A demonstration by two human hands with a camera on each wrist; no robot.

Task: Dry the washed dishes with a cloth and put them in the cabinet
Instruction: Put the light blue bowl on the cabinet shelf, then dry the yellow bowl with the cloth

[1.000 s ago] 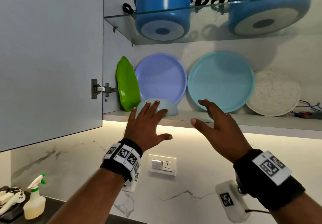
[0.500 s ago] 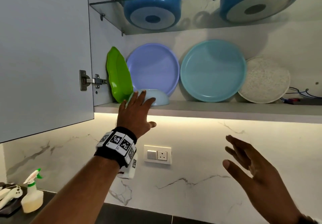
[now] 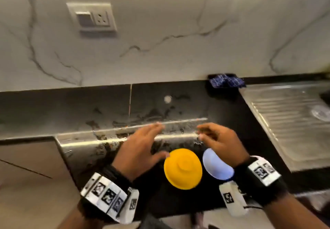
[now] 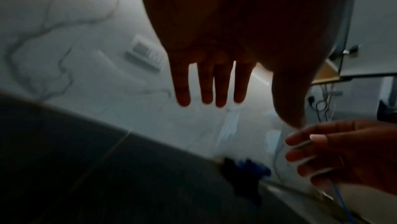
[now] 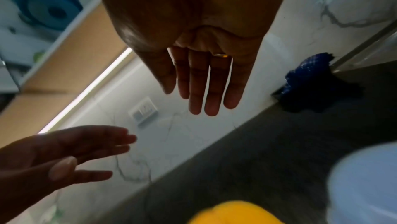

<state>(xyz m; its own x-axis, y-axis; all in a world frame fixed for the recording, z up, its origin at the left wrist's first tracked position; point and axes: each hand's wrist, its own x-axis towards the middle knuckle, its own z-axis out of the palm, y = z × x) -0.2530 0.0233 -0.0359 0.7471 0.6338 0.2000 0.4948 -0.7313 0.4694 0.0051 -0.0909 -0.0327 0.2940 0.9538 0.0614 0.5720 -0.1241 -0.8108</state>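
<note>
The left hand hangs over the dark desk with straight fingers, its grip released and holding nothing, thumb just beside the yellow bowl. That bowl lies upside down on the desk, likely so water drains off, with a pale blue bowl just beside it, also inverted. The right hand hovers above the blue one, fingers loosely bent, grip released too. Farther back against the wall lies the blue cloth, well apart from both hands, near the steel drainboard. Count: two bowls waiting to be dried, one cloth, two free hands.
</note>
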